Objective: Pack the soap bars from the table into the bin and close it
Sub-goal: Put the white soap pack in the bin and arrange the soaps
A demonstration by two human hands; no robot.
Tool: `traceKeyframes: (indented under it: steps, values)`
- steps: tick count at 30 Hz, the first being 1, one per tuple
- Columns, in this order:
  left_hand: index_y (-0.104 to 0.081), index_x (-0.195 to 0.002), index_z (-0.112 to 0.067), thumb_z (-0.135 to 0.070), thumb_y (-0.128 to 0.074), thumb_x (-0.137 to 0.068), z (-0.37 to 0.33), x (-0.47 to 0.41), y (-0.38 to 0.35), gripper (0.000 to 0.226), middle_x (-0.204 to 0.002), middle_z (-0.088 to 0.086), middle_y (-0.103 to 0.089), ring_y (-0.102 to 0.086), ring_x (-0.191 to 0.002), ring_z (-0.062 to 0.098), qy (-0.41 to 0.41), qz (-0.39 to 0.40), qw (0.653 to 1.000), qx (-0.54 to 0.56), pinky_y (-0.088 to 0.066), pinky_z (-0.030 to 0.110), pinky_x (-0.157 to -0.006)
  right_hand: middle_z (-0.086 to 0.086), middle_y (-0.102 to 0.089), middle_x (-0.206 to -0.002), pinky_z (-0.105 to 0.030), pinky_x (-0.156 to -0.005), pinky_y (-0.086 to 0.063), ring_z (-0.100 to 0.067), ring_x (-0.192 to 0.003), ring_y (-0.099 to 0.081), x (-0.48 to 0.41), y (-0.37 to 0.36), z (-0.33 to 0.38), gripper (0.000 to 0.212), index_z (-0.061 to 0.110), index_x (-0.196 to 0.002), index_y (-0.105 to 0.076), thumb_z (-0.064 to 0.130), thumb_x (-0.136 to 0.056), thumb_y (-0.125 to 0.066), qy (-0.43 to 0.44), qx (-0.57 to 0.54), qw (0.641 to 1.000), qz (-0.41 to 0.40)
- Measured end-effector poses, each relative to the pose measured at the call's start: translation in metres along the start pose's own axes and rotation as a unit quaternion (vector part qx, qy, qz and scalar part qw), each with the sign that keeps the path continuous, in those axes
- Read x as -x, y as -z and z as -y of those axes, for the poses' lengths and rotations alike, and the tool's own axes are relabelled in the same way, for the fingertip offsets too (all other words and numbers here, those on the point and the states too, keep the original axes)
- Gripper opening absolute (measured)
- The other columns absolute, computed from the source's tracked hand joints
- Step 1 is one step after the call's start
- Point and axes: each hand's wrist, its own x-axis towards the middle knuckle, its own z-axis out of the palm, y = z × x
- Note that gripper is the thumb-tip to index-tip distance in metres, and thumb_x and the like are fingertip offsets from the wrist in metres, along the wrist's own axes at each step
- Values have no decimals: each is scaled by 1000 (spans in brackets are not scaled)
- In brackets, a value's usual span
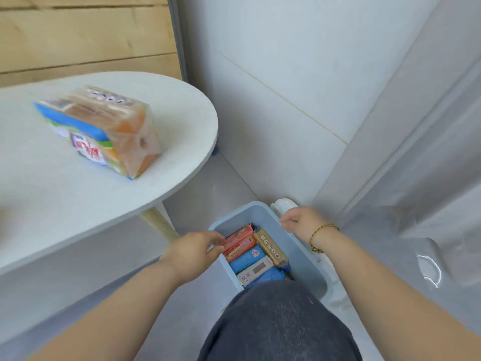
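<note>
We had several bars (247, 256) in the open bin (263, 217); one soap pack (104, 131) lay on the surface (78, 204). Our left hand (192, 252) and right hand (302, 221) curled at opposite rims; grip unclear.

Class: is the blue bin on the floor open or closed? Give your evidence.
Open. Nothing covers the bin, and the wrapped soap bars inside show plainly from above.

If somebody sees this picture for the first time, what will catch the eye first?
The clear-wrapped orange and blue soap multipack lies on the round white table, at the left. Lower, on the floor, the light blue plastic bin holds wrapped soap bars, with the left hand at its left rim and the right hand at its far right rim.
</note>
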Motion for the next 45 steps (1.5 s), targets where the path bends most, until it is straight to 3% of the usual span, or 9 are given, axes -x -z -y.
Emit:
traceKeyframes:
  steps: [6, 10, 13, 18, 24, 30, 34, 38, 45]
  values:
    - [-61, -109, -33, -33, -50, -89, 0, 93, 69, 23, -103, -21, -63, -56, -102, 0, -44, -208, 974, 79, -36, 10, -78, 3, -66, -71, -3, -54, -43, 2, -59, -60, 66, 43, 94, 18, 11, -90, -67, 5, -88, -50, 137, -24, 990, 5]
    - [-70, -91, -27, -18, -61, -84, 22, 157, 112, 14, -77, -38, -53, -53, -90, -10, -46, -353, 928, 114, -35, -4, -68, 15, -63, -52, 0, -54, -44, 11, -46, -58, 102, 33, 174, 32, 27, -68, -59, 1, -85, -51, 236, -46, 971, 10]
    - [-73, -83, -18, -11, -64, -82, 53, 200, 138, 11, -71, -36, -55, -54, -77, -14, 1, -467, 874, 132, -36, -3, -60, 16, -63, -42, -1, -54, -44, 9, -44, -57, 118, 12, 233, 33, 26, -66, -59, -1, -84, -53, 300, -46, 952, 29]
    - [-71, -82, -16, -3, -64, -79, 115, 255, 167, 15, -75, -10, -65, -57, -67, 11, 116, -596, 784, 129, -37, 16, -57, 9, -62, -59, -1, -57, -44, 8, -48, -58, 133, -41, 321, 32, 25, -63, -55, 2, -84, -55, 373, -8, 926, 62]
    - [-65, -105, -9, -10, -62, -82, 189, 274, 183, 23, -109, 7, -68, -61, -93, 32, 252, -583, 765, 108, -38, 33, -77, 5, -60, -77, -9, -67, -42, -8, -73, -53, 128, -87, 407, 13, 11, -92, -69, 12, -84, -58, 469, 112, 875, 42]
    - [-31, -137, -11, -29, -59, -84, 252, 273, 180, 63, -148, 10, -30, -33, -133, 26, 368, -497, 773, 144, -27, 37, -105, -3, -65, -114, -21, -83, -41, -18, -102, -57, 129, -137, 487, 28, 17, -112, -61, 17, -85, -55, 533, 227, 814, 31]
    - [-19, -142, -15, -36, -67, -75, 281, 267, 189, 84, -151, 10, -22, -20, -139, 23, 362, -488, 780, 151, -19, 36, -110, -4, -60, -123, -28, -92, -42, -23, -114, -53, 124, -170, 521, 35, 19, -120, -56, 15, -85, -51, 554, 321, 767, 33]
    - [-21, -141, -18, -31, -71, -70, 296, 259, 198, 88, -144, 6, -36, -34, -130, 23, 341, -474, 795, 166, -24, 34, -105, -5, -57, -127, -30, -97, -41, -23, -119, -49, 111, -188, 528, 39, 18, -125, -51, 16, -86, -52, 550, 347, 758, 52]
    - [-37, -132, -24, -24, -72, -66, 290, 260, 207, 75, -123, 5, -54, -49, -115, 25, 322, -547, 728, 258, -40, 34, -87, -3, -35, -143, -33, -108, -31, -22, -132, -32, 101, -203, 528, 66, 22, -139, -29, 21, -81, -59, 586, 319, 743, 42]
